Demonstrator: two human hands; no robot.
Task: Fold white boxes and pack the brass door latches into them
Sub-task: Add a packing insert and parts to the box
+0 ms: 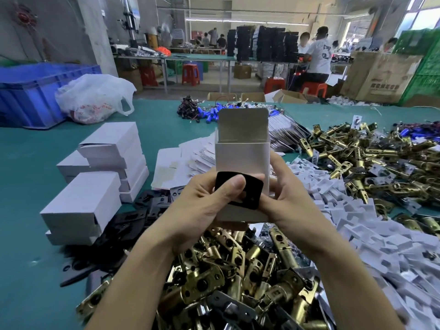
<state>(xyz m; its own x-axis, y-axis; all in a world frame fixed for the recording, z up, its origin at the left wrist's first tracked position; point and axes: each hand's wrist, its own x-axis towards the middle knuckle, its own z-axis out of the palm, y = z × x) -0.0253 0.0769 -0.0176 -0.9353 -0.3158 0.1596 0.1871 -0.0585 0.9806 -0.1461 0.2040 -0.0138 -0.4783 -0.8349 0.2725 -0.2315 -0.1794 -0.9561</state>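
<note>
A folded white box (pixel 241 158) stands upright above the table, its top flap raised and its mouth open. My right hand (pixel 285 198) grips its right side. My left hand (pixel 204 201) pinches a black plate (pixel 247 194) against the box front, thumb on top of the plate. Brass door latches (pixel 238 275) lie heaped just below my hands, and a second heap of brass latches (pixel 357 158) spreads at the right.
Stacked folded white boxes (pixel 100 177) stand at the left, with black plates (pixel 133 217) beside them. Flat box blanks (pixel 190 158) lie behind, white plastic inserts (pixel 357 222) at the right. A blue crate (pixel 31 94) and a plastic bag (pixel 92 96) sit at the far left.
</note>
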